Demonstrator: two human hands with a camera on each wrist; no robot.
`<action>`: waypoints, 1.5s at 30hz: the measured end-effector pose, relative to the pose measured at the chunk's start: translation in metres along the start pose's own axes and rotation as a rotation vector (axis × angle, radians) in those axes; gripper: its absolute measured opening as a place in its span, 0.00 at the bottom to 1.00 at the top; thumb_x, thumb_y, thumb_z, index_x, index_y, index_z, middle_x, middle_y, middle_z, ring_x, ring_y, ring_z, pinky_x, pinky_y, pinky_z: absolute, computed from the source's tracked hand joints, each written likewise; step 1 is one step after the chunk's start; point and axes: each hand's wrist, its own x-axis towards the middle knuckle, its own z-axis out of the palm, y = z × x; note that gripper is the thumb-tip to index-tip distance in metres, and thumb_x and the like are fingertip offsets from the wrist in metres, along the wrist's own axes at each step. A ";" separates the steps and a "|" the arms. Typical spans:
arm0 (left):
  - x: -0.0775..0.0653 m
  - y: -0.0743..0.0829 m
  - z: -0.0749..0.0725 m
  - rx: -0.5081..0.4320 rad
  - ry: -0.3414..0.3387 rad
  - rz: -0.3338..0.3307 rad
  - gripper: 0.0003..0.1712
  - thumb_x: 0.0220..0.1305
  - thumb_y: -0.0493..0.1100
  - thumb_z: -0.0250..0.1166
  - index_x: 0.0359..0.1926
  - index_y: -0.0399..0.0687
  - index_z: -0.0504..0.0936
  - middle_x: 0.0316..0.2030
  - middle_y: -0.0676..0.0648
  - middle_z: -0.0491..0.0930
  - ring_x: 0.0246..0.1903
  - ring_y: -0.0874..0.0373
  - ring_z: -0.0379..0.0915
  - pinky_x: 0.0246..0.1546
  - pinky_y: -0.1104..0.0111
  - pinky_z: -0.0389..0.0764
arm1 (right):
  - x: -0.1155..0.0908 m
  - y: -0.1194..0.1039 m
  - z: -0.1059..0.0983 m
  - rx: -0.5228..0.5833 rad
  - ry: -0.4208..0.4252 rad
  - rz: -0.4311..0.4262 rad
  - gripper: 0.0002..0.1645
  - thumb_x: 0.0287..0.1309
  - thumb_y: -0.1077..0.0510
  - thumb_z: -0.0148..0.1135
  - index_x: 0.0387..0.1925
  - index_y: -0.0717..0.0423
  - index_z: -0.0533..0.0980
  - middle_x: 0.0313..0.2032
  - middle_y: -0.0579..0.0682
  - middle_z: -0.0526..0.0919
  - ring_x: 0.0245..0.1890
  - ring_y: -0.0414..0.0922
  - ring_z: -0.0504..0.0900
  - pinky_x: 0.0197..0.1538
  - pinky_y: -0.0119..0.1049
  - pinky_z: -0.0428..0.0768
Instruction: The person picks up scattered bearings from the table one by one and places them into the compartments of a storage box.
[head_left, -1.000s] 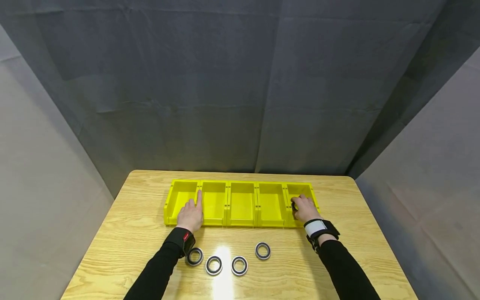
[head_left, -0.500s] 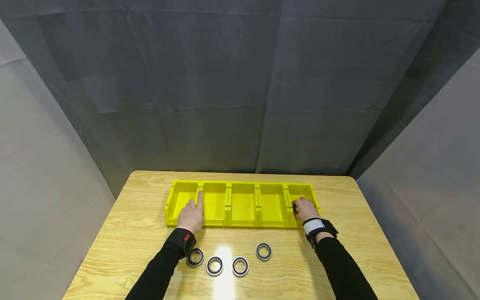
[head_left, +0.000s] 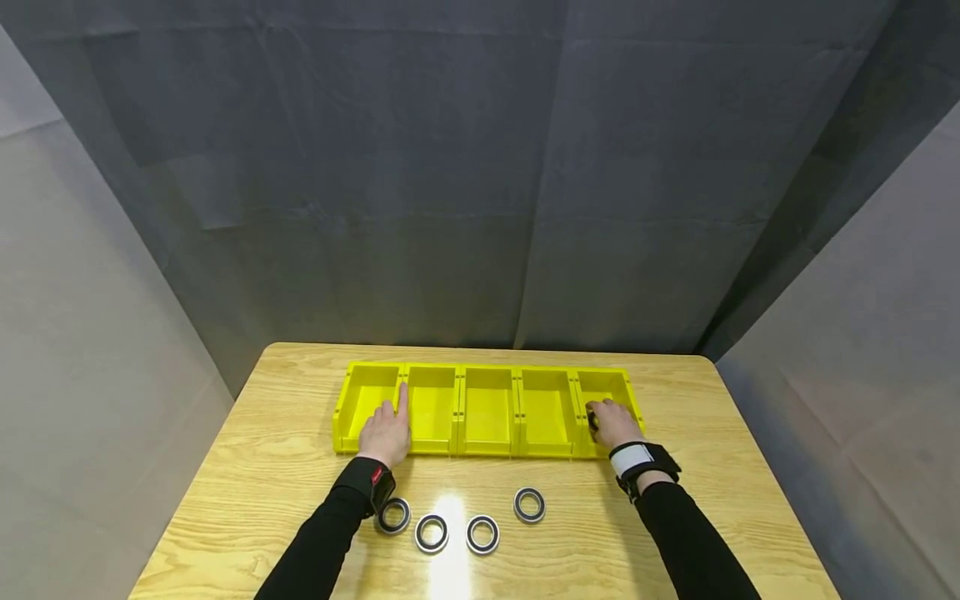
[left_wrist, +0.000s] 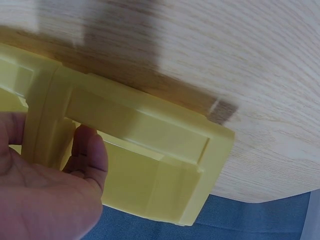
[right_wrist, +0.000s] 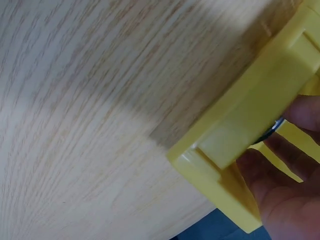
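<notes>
A row of yellow storage bins point(head_left: 487, 448), side by side, stands across the table. My left hand point(head_left: 386, 433) straddles the divider between the two leftmost bins, index finger stretched along its top. Thumb and curled fingers point(left_wrist: 96, 155) lie on opposite sides of that divider in the left wrist view. Inside the rightmost bin, my right hand point(head_left: 615, 423) pinches a ball bearing point(head_left: 593, 421) with a dark seal. Only part of that bearing point(right_wrist: 270, 131) shows between thumb and fingers in the right wrist view; the bin's front wall and the fingers hide the rest.
Several more bearings lie flat on the wooden table point(head_left: 247, 500) in front of the bins: one by the left wrist point(head_left: 406, 523), two in the middle point(head_left: 431, 549) point(head_left: 482, 550), one farther right point(head_left: 529, 520). A grey curtain point(head_left: 420, 167) hangs behind the table.
My right hand has sunk slightly into the rightmost bin with the bearing, which shows less now. The left hand stays on the divider. The whole view has shifted slightly.
</notes>
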 end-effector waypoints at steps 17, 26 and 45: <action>-0.001 0.001 -0.004 -0.001 -0.027 0.000 0.43 0.70 0.38 0.58 0.79 0.40 0.48 0.41 0.35 0.72 0.35 0.46 0.69 0.38 0.58 0.74 | -0.015 0.007 -0.013 0.118 0.075 -0.048 0.27 0.57 0.75 0.59 0.60 0.73 0.73 0.54 0.72 0.81 0.51 0.66 0.83 0.54 0.56 0.81; 0.000 0.001 -0.002 -0.011 -0.028 -0.016 0.43 0.70 0.39 0.59 0.79 0.41 0.48 0.43 0.34 0.72 0.39 0.44 0.70 0.43 0.56 0.75 | -0.024 0.004 -0.019 0.152 0.105 -0.023 0.24 0.66 0.68 0.57 0.63 0.71 0.72 0.58 0.70 0.80 0.44 0.59 0.86 0.47 0.53 0.84; -0.001 0.002 -0.004 -0.008 -0.027 -0.011 0.43 0.70 0.39 0.59 0.79 0.41 0.49 0.41 0.35 0.71 0.36 0.46 0.69 0.40 0.57 0.74 | -0.055 -0.002 -0.035 0.160 0.259 -0.152 0.22 0.67 0.66 0.59 0.60 0.72 0.74 0.57 0.72 0.80 0.46 0.63 0.86 0.49 0.55 0.83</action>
